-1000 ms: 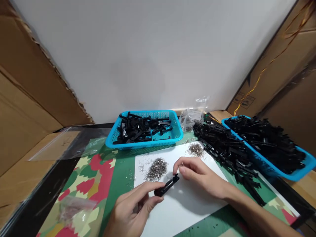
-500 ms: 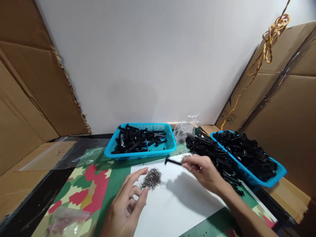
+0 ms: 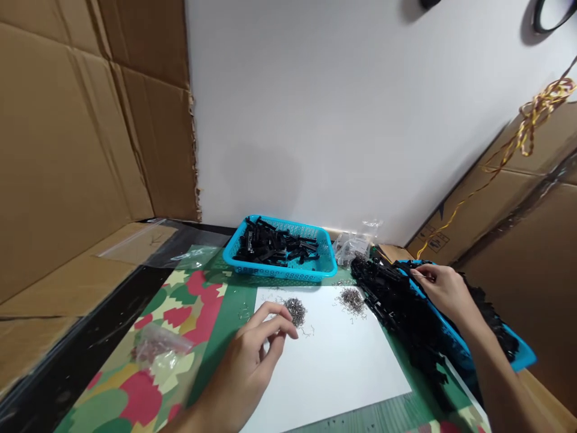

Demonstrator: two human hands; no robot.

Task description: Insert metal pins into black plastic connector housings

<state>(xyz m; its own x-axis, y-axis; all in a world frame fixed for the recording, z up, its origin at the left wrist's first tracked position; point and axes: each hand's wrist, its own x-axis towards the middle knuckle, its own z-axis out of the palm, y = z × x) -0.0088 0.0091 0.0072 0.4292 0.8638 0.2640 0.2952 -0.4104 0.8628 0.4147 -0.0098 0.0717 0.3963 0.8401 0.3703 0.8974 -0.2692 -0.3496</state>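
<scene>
Hands apart over white sheet and black clip parts.

Your left hand point(image 3: 252, 367) rests on the smooth white paper sheet point(image 3: 333, 361), fingers curled with the tips pinched together at the near heap of tiny, wiry metal springs point(image 3: 296, 311); whether a spring sits between them cannot be told. Your right hand point(image 3: 444, 288) reaches over the rim of the right-hand blue plastic mesh basket point(image 3: 518, 358), fingers bent down and touching the tangled pile of slim black plastic clip pieces point(image 3: 392, 294), nothing clearly gripped.
</scene>
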